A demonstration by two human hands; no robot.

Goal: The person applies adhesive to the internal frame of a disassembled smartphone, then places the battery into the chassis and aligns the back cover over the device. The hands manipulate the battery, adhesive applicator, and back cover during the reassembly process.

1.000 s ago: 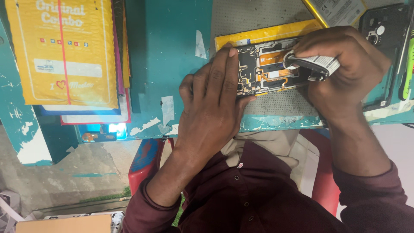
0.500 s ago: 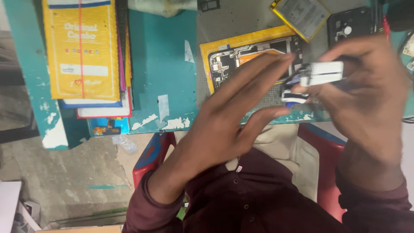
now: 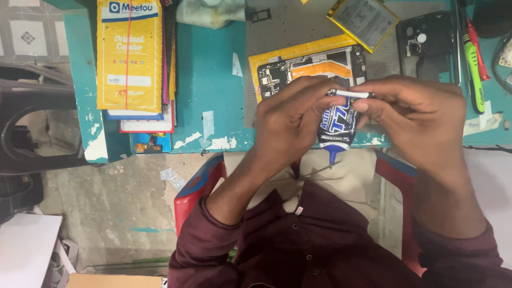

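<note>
Chipped teal paint covers the workbench (image 3: 213, 80), with grey concrete floor below its edge. Both hands meet above the bench's near edge: the left hand (image 3: 290, 122) is curled around the body of a small glue tube (image 3: 337, 125), dark with blue and white lettering, its thin nozzle pointing down toward the person's lap; the right hand (image 3: 421, 120) pinches the tube's flat crimped top between thumb and fingers. Behind the tube lies an opened phone (image 3: 312, 69) on a yellow sheet, circuit board exposed. Further back are a loose battery (image 3: 364, 21) and a black back cover (image 3: 426, 42). A stack of yellow packets (image 3: 130, 58) rests at left.
</note>
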